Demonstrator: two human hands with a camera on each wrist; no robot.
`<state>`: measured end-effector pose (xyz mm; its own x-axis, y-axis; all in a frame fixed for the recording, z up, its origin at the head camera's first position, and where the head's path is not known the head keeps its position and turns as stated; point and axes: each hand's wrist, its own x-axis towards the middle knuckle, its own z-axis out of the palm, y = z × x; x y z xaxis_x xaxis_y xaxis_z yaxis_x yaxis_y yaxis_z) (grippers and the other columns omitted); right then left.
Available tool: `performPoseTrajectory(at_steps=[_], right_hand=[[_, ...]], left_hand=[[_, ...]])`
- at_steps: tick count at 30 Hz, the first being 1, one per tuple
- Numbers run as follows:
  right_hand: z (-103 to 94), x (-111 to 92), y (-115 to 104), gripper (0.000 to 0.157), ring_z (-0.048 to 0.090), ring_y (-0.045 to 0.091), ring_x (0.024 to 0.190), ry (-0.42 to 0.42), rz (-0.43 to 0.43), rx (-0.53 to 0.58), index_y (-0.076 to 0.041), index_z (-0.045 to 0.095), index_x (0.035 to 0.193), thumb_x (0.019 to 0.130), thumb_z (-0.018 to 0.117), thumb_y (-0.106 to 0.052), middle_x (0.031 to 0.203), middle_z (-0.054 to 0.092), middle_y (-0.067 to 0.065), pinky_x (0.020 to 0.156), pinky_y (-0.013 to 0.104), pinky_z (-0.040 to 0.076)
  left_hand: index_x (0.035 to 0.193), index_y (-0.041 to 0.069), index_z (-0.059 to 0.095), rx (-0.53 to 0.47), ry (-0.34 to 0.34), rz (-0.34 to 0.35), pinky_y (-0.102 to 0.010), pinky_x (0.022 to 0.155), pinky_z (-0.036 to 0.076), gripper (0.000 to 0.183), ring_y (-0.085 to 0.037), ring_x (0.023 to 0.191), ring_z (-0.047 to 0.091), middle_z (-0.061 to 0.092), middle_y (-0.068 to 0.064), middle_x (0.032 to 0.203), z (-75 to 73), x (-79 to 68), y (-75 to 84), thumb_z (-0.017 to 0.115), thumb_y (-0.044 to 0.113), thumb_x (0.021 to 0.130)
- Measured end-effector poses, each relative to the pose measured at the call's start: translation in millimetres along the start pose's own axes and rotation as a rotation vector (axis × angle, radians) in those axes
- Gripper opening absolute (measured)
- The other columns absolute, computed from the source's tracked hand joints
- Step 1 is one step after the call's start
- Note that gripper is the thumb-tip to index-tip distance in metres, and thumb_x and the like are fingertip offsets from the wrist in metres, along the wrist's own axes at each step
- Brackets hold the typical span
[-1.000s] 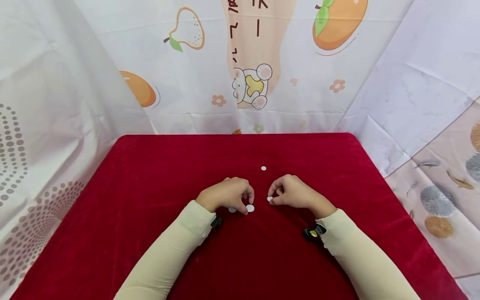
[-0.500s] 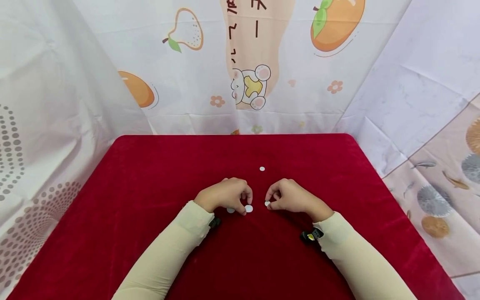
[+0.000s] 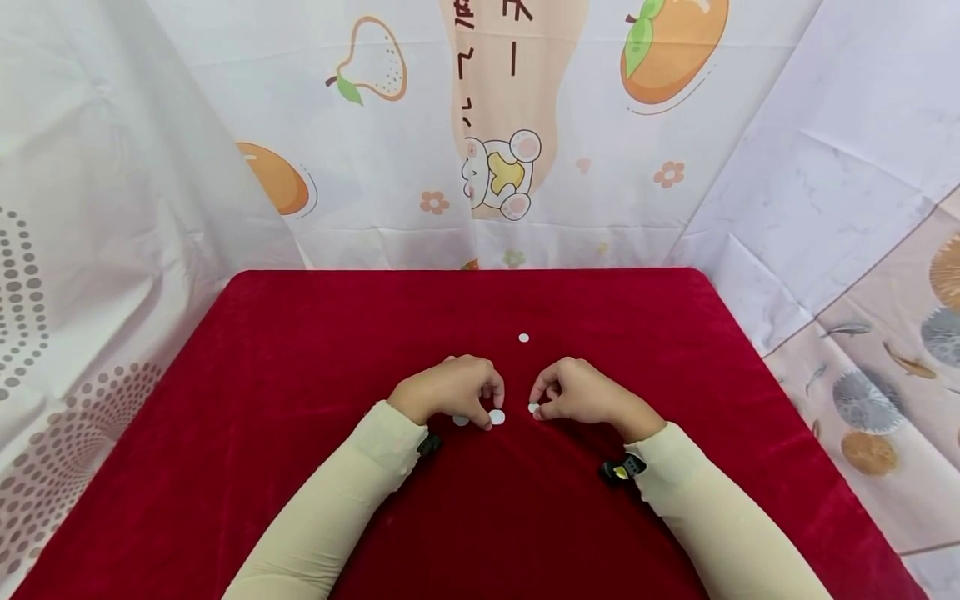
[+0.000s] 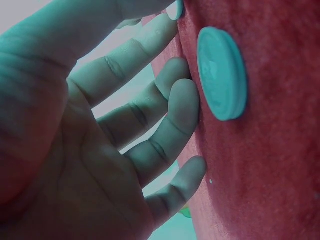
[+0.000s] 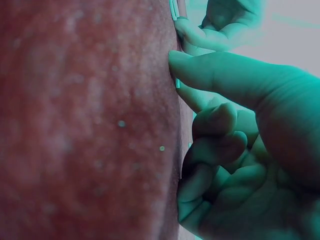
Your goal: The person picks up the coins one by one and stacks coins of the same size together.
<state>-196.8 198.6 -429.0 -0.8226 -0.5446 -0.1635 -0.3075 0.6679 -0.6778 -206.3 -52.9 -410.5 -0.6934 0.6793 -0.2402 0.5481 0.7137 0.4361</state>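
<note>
My left hand (image 3: 448,388) is low over the red cloth, its thumb and index finger pinching the edges of a small white disc (image 3: 497,417). Beneath that palm lies another white disc (image 3: 461,421); the left wrist view shows this disc (image 4: 220,74) large and tinted green, with a layered rim, close to the loosely bent fingers. Opposite, my right hand (image 3: 588,396) pinches a smaller white disc (image 3: 533,408) between thumb and index fingertip, the other fingers curled in. In the right wrist view only a sliver of the disc (image 5: 177,83) shows behind the thumb.
Farther back on the red tablecloth (image 3: 360,325) lies one more small white disc (image 3: 523,337). A printed white curtain (image 3: 375,167) hangs behind the table's far edge, with more sheets at both sides. Both wrists wear dark straps.
My right hand has come slightly nearer the left and toward the body, bringing its small white disc along. The left hand keeps its place at its disc. Little differs over the last half second.
</note>
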Motion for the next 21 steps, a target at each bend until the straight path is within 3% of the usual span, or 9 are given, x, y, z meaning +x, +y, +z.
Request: performPoseTrajectory(at_steps=[21], right_hand=[[-1.0,1.0,0.3,0.011,0.049,0.009,0.055,-0.013,0.025,0.004,-0.024,0.079,0.085,0.083,0.087,-0.016,0.059,0.056,-0.003,0.056,0.027,0.044]], left_hand=[[0.084,0.028,0.075,-0.03,-0.009,-0.011,-0.041,0.091,0.041,0.017,-0.01,0.087,0.056,0.064,0.009,0.092,-1.4,-0.9,1.1,0.091,0.025,0.079]])
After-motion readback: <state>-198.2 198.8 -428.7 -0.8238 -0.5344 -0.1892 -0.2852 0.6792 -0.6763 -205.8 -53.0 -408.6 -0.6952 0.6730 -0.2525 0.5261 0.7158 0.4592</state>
